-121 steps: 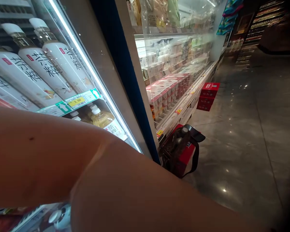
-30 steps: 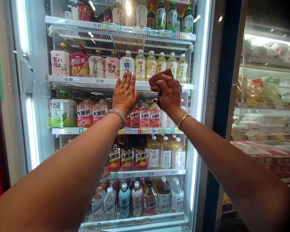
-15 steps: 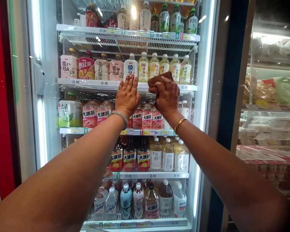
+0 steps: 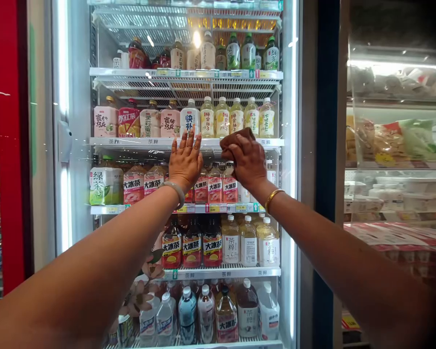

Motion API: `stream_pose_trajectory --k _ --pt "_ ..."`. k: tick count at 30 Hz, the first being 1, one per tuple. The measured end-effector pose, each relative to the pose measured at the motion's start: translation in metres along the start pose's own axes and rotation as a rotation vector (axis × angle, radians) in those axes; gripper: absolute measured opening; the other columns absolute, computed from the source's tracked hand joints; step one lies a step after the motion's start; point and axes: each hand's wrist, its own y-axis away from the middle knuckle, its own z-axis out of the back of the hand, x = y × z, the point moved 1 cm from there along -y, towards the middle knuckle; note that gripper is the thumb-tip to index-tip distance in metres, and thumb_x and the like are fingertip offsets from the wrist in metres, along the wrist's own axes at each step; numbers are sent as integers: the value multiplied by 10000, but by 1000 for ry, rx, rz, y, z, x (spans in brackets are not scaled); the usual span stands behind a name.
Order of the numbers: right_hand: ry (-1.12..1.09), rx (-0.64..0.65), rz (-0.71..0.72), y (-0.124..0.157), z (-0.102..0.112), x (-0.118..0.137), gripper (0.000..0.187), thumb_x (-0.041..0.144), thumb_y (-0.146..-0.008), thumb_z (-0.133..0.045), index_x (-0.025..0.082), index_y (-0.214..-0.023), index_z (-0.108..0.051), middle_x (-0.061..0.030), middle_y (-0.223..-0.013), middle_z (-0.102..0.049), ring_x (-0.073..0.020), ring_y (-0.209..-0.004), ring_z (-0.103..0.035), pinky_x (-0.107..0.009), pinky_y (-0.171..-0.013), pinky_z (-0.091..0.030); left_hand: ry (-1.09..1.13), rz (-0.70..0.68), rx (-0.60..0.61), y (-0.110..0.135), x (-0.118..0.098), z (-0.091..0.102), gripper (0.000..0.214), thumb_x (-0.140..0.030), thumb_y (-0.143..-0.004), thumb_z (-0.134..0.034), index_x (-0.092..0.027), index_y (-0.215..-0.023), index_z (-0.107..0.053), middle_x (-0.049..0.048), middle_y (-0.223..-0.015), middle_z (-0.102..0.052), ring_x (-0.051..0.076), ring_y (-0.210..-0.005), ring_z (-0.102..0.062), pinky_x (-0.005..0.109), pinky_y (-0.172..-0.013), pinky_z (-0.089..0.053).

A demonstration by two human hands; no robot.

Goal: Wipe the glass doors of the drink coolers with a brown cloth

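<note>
My left hand (image 4: pixel 185 160) lies flat with fingers spread, against what looks like the glass door of a lit drinks cooler (image 4: pixel 295 194). A pale bangle (image 4: pixel 178 194) circles that wrist. To its right, my right hand (image 4: pixel 249 162) is closed round a folded brown cloth (image 4: pixel 240 139), which appears pressed to the glass. A gold bangle (image 4: pixel 273 199) is on the right wrist. Behind the hands, a white-labelled bottle (image 4: pixel 190 118) and several yellow-labelled bottles (image 4: pixel 222 118) stand on a shelf (image 4: pixel 138 142). My hands partly hide the red-labelled bottles (image 4: pixel 215 186) one shelf lower.
A grey fitting (image 4: pixel 64 141) sits on the cooler's left frame. Beyond a dark post (image 4: pixel 327 145) on the right, another chilled case holds packaged goods (image 4: pixel 388 140). On the left runs a red panel (image 4: pixel 10 145). Flower shapes (image 4: pixel 138 295) show at the lower left of the glass.
The view has tilted up, so shelves and hands sit lower in the picture. My right hand with the cloth has slid slightly down against the shelf behind. My left hand stays flat.
</note>
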Motion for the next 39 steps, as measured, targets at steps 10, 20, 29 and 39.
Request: stream_pose_trajectory --k 10,20,29,39 --pt "-13 105 112 -13 18 -28 348 379 -1029 -524 313 -1348 -648 -32 -1582 -531 -309 -1450 -444 -547 -1203 -390 30 32 68 -25 -74 -23 700 -304 -1002 -386 -149 -1674 -266 85 -1773 -145 266 -1661 -95 551 -1361 -7" --pt "-6 172 249 12 28 -45 382 293 -1034 -476 320 -1386 -622 -14 -1621 -498 -284 -1509 -405 -528 -1246 -352 61 -11 44 -20 -88 -37 688 -311 -1016 -369 -144 -1675 -264 105 -1764 -170 269 -1659 -109 541 -1362 9" --pt "65 115 55 32 37 -50 490 307 -894 -699 279 -1377 -625 -60 -1606 -502 -334 -1525 -375 -565 -1318 -263 69 -55 -25 -14 -88 -40 689 -369 -1041 -372 -144 -1680 -248 113 -1763 -171 264 -1660 -90 537 -1364 -13" --pt "66 247 98 17 56 -79 522 228 -952 -626 323 -1460 -556 -40 -1679 -404 -310 -1608 -279 -613 -1307 -287 132 -66 -78 -11 -86 -44 665 -387 -1049 -370 -212 -1682 -260 78 -1760 -198 255 -1655 -123 543 -1371 -27"
